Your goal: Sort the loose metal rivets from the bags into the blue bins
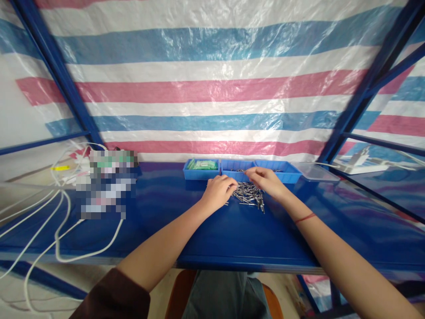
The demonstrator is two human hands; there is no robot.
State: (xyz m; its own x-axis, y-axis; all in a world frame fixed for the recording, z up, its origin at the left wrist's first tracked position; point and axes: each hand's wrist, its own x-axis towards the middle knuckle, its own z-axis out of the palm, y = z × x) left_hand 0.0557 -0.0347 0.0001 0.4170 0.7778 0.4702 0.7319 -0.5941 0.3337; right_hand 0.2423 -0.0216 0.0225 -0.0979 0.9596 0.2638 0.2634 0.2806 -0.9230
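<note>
A loose pile of thin metal blind rivets (247,193) lies on the blue table in front of three blue bins. At the pile's left edge is my left hand (219,191), fingers curled and closed; what it holds, if anything, is hidden. My right hand (265,180) is over the front of the middle bin (229,166), thumb and fingertips pinched on what appears to be a rivet. Several rivets lie inside this bin. The right bin (292,177), partly behind my right hand, also has a few rivets. Green packets (202,165) fill the left bin (192,174).
A clear plastic lid (317,173) lies right of the bins. White cables (66,212) and a pixelated, blurred-out area (108,186) are at the left. A white power strip (361,164) stands at the far right. Blue metal posts (59,75) frame the striped sheet behind.
</note>
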